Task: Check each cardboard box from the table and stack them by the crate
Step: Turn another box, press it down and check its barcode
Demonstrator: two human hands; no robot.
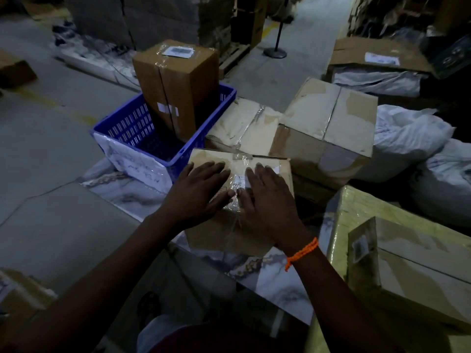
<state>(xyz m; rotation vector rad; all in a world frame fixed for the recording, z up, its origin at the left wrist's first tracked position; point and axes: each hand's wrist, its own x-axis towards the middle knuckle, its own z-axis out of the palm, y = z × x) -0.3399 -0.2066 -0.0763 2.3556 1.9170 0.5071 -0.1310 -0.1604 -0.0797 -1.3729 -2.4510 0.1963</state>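
- The left grip (201, 189) lies flat on the top of the taped cardboard box (216, 233), fingers straight and spread, palm down.
- The right grip (267, 200) rests flat just beside it on the same top, fingers straight. The two thumbs almost meet over the clear tape on the seam. An orange thread band (303, 252) circles its wrist.
- The box under both grips sits on a marble-patterned sheet (275, 276).
- Just beyond the left grip stands the blue crate (127, 126), its near corner against the box. A tall box (178, 85) stands on end inside it, white label on top.
- Beyond the right grip lies a worn flat box (244, 123) with a battered box (328, 126) on it, both close to the box under the grips.
- To the right of the right grip, the counter (356, 207), wrapped in yellowish film, carries another box (420, 263).
- Farther right lie white sacks (413, 133).
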